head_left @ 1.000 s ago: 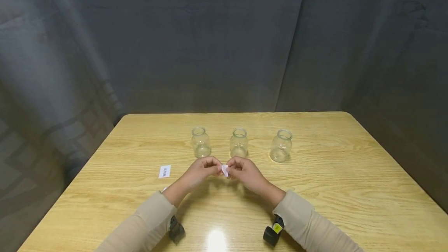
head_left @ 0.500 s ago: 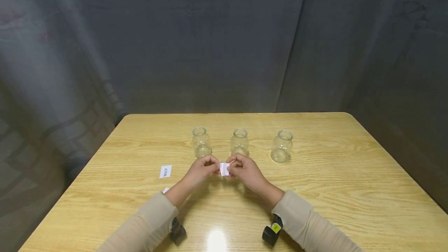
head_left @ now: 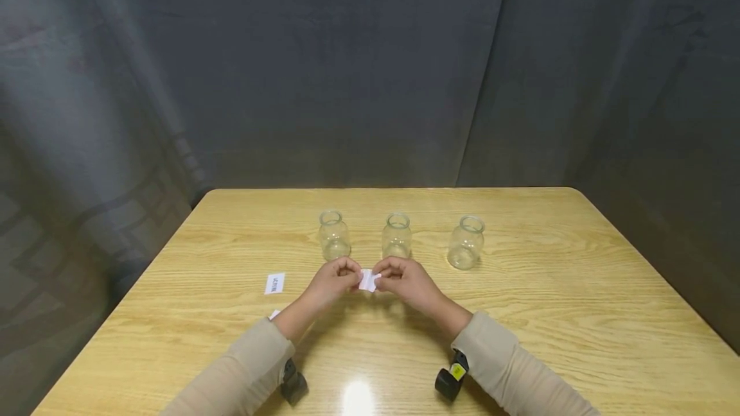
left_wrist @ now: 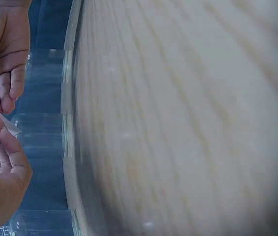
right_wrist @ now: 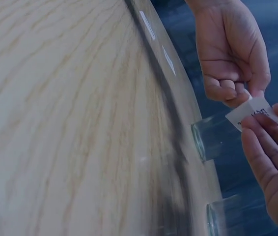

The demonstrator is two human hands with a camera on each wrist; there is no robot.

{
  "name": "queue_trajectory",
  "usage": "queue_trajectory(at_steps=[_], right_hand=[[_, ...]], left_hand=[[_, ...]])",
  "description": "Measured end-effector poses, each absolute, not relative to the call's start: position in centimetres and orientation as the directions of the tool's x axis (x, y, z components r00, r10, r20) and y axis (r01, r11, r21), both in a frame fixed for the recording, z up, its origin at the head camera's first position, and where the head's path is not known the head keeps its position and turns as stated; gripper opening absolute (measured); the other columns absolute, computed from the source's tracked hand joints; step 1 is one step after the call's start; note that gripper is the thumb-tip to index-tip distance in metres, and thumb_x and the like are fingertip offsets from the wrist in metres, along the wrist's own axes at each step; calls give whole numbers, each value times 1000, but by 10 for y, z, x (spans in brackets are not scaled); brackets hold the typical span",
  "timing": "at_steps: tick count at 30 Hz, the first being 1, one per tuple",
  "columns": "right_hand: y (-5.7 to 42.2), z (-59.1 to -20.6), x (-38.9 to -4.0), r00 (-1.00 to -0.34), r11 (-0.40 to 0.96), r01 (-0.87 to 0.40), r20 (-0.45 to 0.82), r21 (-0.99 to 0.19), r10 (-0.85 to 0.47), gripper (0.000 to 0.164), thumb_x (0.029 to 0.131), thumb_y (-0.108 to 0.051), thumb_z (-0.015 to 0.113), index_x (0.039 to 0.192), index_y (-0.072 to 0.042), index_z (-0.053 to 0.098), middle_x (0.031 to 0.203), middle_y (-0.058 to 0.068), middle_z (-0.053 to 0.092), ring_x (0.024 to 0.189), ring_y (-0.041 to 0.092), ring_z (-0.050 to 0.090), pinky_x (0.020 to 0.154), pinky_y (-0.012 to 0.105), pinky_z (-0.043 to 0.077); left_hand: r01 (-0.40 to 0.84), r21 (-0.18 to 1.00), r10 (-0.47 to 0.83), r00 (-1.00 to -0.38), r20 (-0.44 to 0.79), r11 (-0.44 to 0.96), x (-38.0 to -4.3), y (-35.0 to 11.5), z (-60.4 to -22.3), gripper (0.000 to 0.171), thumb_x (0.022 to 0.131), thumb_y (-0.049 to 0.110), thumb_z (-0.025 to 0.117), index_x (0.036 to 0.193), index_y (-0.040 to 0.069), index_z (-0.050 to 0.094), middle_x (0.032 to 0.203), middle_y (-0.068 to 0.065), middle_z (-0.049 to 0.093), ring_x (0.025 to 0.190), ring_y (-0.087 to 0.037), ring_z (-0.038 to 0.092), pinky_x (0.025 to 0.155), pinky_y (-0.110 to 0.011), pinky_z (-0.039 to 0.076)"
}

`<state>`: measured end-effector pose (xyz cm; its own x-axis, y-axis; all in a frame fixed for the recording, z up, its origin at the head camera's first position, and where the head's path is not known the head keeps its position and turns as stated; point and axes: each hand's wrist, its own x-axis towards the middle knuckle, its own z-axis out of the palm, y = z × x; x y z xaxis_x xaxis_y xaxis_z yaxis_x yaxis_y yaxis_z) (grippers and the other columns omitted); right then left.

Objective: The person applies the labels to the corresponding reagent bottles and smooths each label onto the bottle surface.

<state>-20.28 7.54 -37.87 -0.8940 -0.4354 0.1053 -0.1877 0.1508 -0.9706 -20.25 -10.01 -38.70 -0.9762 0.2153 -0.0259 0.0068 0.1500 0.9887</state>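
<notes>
A small white paper label [head_left: 367, 280] with a crease is held up between both hands over the table. My left hand [head_left: 332, 281] pinches its left edge with thumb and fingertips, and my right hand [head_left: 408, 282] pinches the right edge. Dark printed characters show on the face of the label [right_wrist: 248, 113] in the right wrist view. Edge-on in the left wrist view, the label [left_wrist: 6, 123] looks bent. Just beyond the hands stands a glass jar [head_left: 396, 236], its lower part partly behind the right hand's fingers.
Two more open glass jars flank it, a left jar [head_left: 334, 237] and a right jar [head_left: 465, 246]. A printed white label [head_left: 274, 283] lies on the wooden table [head_left: 555, 275] at left. Another white piece [head_left: 274, 314] pokes out beside the left wrist, mostly hidden.
The paper label has spread from a narrow folded shape to a wider one as the fingertips drew slightly apart. Jars and the label on the table stay put.
</notes>
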Motion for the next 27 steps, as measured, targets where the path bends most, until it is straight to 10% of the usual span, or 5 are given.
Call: queue_trajectory(at_steps=[27], right_hand=[[80,-375,-204,-880,234,-339,220,-911,-420,4,81,1,55,83,3,58,84,9,58,83,19,53,74,29,45]], left_hand=[[-34,992,285,-956,-67,119,-200,-106,-384,20,77,-5,55,94,-11,48,81,-11,53,72,-13,50,75,-37,46]])
